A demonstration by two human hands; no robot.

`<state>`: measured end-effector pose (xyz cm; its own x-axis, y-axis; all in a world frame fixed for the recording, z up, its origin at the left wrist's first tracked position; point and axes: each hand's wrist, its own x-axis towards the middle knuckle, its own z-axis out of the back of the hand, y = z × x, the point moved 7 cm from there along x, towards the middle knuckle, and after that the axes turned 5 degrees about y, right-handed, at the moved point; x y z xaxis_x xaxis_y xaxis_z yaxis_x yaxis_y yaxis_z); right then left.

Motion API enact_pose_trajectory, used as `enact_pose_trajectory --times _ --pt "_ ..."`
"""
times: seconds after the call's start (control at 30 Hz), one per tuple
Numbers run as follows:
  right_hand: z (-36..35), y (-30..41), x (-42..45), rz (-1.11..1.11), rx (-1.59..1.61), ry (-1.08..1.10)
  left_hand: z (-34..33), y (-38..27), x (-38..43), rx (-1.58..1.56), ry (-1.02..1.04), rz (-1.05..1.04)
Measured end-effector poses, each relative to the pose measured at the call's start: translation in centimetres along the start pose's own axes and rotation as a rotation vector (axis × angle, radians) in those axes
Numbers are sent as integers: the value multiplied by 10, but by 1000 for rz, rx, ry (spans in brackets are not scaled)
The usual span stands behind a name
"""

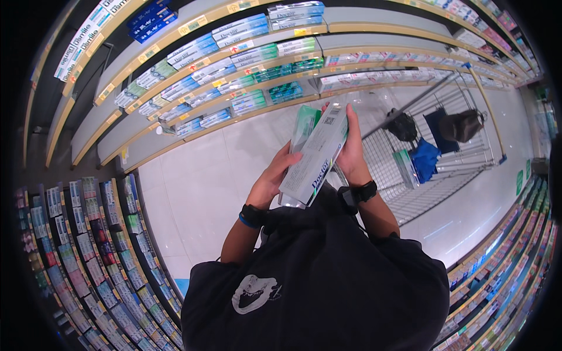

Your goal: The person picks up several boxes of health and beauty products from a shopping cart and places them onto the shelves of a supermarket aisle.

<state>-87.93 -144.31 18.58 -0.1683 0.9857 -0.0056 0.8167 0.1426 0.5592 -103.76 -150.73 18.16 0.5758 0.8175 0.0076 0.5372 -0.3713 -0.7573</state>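
Note:
In front of my chest, both hands hold a long white toothpaste carton (314,158) marked Doctor, tilted with its far end up and to the right. Small print and a printed code cover its upper face. My left hand (279,169) grips the left side, with the thumb on the carton's face. Under the carton on that side lies a green-and-clear package (304,125), mostly hidden. My right hand (352,147) holds the carton's right edge near the far end, with the thumb pointing up along it.
A wire shopping cart (386,193) stands at my right, holding a black plastic bag (401,126), a blue cloth item (425,159), a dark cap (462,126) and a green-and-white carton (405,166). Shelves of toothpaste cartons (239,33) run ahead; more stocked shelves (101,259) stand at left.

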Motion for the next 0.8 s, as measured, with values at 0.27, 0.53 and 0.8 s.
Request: enact_pose_trajectory --times 0.27,0.53,0.8 --pt "-68 -7 105 -173 -161 33 49 -119 77 149 -301 -127" --pt "-101 8 188 -194 256 33 69 -190 101 -223 -178 -148" --pt "-166 -22 242 -291 263 224 107 -250 96 -1174 312 -87"
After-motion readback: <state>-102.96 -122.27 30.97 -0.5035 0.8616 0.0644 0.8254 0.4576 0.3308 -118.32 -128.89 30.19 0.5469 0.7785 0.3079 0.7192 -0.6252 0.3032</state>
